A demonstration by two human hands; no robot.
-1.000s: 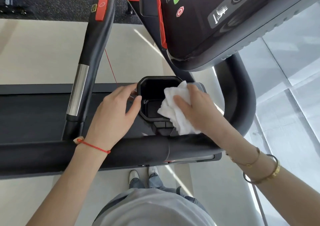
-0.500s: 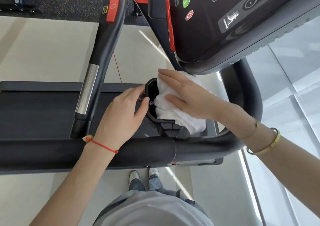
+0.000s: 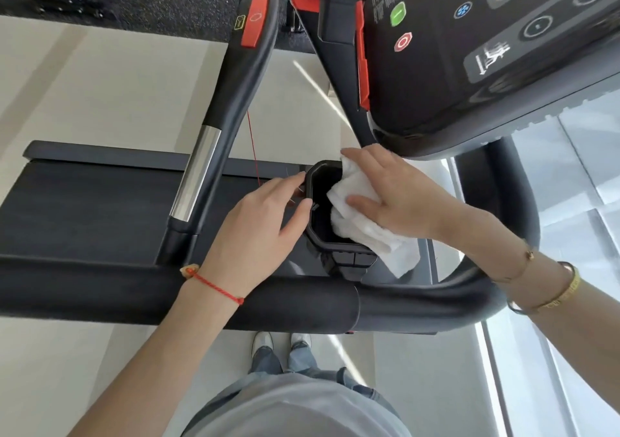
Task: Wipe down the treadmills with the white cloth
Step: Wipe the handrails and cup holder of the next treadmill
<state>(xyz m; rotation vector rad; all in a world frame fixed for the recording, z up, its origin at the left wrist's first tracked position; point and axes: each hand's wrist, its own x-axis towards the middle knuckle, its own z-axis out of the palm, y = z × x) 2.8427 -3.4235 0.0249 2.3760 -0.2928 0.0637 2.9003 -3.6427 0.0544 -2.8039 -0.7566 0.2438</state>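
My left hand (image 3: 258, 225) braces the cup holder (image 3: 322, 201) rim, fingers curled; my right hand (image 3: 399, 195) presses the white cloth (image 3: 365, 232) flat-fingered over its right edge. I'd sweep firmly inside, corners included.

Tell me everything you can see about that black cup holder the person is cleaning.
The cup holder is a deep, black pocket with an angular, roughly eight-sided rim; it looks like matte plastic. It sits on the treadmill just past the front handlebar, below the console. The left hand grips its left rim. The right hand presses the white cloth over its right side with straight fingers, the cloth hanging past the rim. The open part looks dark inside.
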